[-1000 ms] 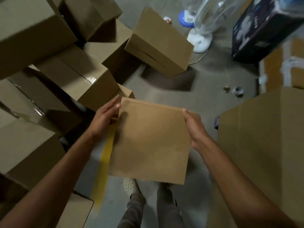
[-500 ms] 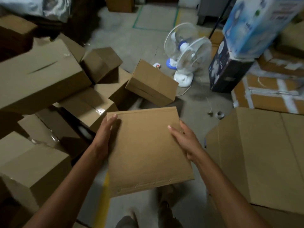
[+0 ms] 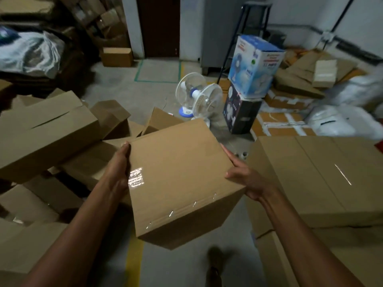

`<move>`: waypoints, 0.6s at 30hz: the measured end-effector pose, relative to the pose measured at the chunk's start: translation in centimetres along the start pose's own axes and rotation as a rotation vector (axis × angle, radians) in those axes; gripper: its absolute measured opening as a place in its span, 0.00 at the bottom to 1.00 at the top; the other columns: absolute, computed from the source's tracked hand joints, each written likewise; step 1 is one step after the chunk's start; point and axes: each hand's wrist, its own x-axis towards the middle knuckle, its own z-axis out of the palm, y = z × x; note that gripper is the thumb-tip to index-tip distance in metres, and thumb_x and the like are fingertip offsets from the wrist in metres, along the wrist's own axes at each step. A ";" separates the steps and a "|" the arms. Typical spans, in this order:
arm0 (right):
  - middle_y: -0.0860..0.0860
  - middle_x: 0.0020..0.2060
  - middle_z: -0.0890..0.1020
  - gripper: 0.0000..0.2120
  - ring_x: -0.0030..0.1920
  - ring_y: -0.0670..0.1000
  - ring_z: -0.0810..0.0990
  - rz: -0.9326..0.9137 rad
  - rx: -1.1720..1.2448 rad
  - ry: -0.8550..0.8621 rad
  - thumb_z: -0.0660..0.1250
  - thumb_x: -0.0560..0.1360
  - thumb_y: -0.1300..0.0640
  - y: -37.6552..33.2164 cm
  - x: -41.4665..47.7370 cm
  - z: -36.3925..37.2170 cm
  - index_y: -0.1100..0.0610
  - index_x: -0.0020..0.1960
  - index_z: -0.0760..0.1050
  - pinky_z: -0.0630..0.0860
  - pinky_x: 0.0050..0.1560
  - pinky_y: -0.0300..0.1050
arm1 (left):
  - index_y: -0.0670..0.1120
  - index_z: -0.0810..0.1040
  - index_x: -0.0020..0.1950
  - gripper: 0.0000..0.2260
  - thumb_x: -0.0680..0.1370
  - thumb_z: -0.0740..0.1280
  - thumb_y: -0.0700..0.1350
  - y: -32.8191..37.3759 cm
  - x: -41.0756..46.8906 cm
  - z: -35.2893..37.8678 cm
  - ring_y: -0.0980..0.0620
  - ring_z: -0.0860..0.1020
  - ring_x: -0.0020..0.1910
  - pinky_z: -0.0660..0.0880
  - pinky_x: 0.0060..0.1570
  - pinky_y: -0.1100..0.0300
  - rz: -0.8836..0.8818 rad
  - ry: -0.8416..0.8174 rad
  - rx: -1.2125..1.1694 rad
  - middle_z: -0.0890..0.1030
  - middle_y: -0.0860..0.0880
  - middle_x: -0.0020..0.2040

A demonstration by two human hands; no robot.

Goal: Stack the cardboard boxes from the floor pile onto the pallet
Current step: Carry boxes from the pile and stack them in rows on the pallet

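Cardboard is filling the left side: the floor pile [image 3: 47, 129] is lying in a jumble there, at least six brown boxes leaning on one another, the exact count lost in shadow. Far behind it one pale plastic bag [image 3: 29, 50] is sagging over dark clutter, and one small box [image 3: 117, 56] is sitting alone near the dark door [image 3: 158, 25].

The left hand [image 3: 120, 172] is clasping the left side of the carried box [image 3: 176, 179], its grip closing around that edge with the thumb lying along the top. This one box is hanging tilted in mid-air, clear of the floor, between the pile and the stack. Four staples are glinting along its near edge. Below it one yellow line [image 3: 133, 264] is running along the floor. Beyond the box two white fans [image 3: 187, 88] are standing side by side.

The right hand [image 3: 246, 179] is grasping the box's right edge, thumb pressing on the top face. Further right two printed fan cartons [image 3: 255, 65] are standing one upon the other, blue-white over dark. At near right the stack [image 3: 321, 179] of large brown boxes is showing two layers; whatever is lying beneath it is hidden. Far right, white sacks [image 3: 331, 121] are slumping beside flat taped cartons.
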 end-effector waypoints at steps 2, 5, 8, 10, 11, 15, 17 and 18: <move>0.37 0.61 0.80 0.38 0.59 0.47 0.80 -0.068 0.001 0.118 0.65 0.68 0.60 -0.1 -2.4 1.3 0.37 0.74 0.66 0.75 0.59 0.44 | 0.46 0.79 0.58 0.19 0.84 0.58 0.59 0.0 -1.9 -0.1 0.47 0.85 0.37 0.83 0.34 0.51 0.054 -0.048 -0.001 0.86 0.45 0.40; 0.46 0.59 0.84 0.20 0.56 0.47 0.83 -0.118 0.135 0.527 0.65 0.78 0.61 -0.4 -5.7 3.0 0.48 0.67 0.78 0.78 0.51 0.42 | 0.47 0.79 0.58 0.17 0.84 0.59 0.57 0.0 -4.0 0.7 0.47 0.83 0.44 0.81 0.41 0.53 0.116 -0.079 0.034 0.85 0.45 0.44; 0.55 0.51 0.86 0.12 0.49 0.53 0.84 -0.025 0.413 0.958 0.65 0.80 0.53 -0.5 -8.8 3.9 0.60 0.54 0.84 0.77 0.43 0.44 | 0.45 0.79 0.63 0.19 0.83 0.61 0.57 0.4 -6.5 2.5 0.46 0.83 0.51 0.81 0.50 0.49 0.192 -0.100 0.099 0.84 0.43 0.54; 0.59 0.51 0.85 0.12 0.46 0.58 0.81 0.120 0.561 1.049 0.65 0.79 0.52 -0.2 -11.0 4.0 0.58 0.46 0.83 0.76 0.50 0.50 | 0.45 0.77 0.66 0.26 0.76 0.67 0.61 0.2 -7.6 3.6 0.44 0.82 0.57 0.80 0.55 0.43 0.224 -0.122 0.112 0.83 0.43 0.60; 0.59 0.51 0.84 0.11 0.48 0.60 0.81 0.206 0.638 1.042 0.64 0.78 0.52 -0.1 -12.2 4.0 0.58 0.44 0.81 0.74 0.56 0.58 | 0.46 0.76 0.67 0.29 0.72 0.68 0.63 -0.2 -7.8 4.0 0.43 0.82 0.59 0.79 0.57 0.41 0.235 -0.135 0.110 0.83 0.43 0.61; 0.63 0.53 0.83 0.18 0.60 0.70 0.77 0.397 0.833 0.894 0.57 0.79 0.49 1.3 -16.9 3.3 0.59 0.55 0.81 0.58 0.61 0.86 | 0.51 0.77 0.64 0.26 0.72 0.69 0.64 -2.3 -12.0 6.4 0.41 0.79 0.62 0.77 0.60 0.37 0.288 -0.215 0.093 0.81 0.43 0.62; 0.62 0.50 0.85 0.20 0.57 0.67 0.80 0.338 0.916 0.921 0.55 0.81 0.49 2.0 -19.6 3.0 0.59 0.55 0.82 0.67 0.59 0.80 | 0.51 0.77 0.63 0.18 0.78 0.67 0.59 -3.5 -14.5 7.7 0.43 0.79 0.61 0.78 0.58 0.41 0.330 -0.236 0.080 0.81 0.44 0.61; 0.61 0.47 0.86 0.20 0.54 0.65 0.81 0.295 0.956 0.949 0.55 0.81 0.50 2.3 -21.1 3.0 0.59 0.52 0.83 0.72 0.56 0.75 | 0.50 0.76 0.63 0.15 0.80 0.66 0.57 -4.1 -16.0 8.4 0.45 0.80 0.58 0.79 0.55 0.46 0.345 -0.243 0.075 0.81 0.45 0.58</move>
